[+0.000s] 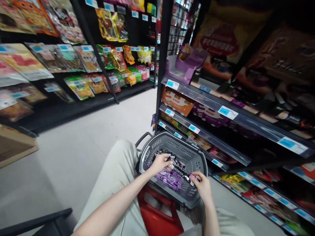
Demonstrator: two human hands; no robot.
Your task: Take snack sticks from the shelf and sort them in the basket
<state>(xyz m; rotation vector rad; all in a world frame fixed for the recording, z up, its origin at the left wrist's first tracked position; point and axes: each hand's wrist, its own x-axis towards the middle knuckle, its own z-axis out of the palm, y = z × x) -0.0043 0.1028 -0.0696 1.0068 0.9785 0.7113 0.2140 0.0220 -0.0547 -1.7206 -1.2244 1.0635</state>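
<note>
A grey plastic shopping basket (180, 146) stands in front of me, between my knees. Inside it lie several purple wrapped packets (169, 179) and some black shiny ones behind them. Over the basket, a slim black shiny packet (181, 171) stretches between my hands. My left hand (160, 164) pinches its left end with thumb and fingers. At the other end, low on the right, my right hand (202, 186) is closed on it, where a bit of pink shows. Small print on the wrapper is too blurred to read.
Dark shelves with boxes and large bags (219, 42) rise close on the right. Snack bags (80, 87) fill racks at the left. A red stool-like object (154, 218) is below the basket, and a cardboard box (14, 146) sits on the floor at left.
</note>
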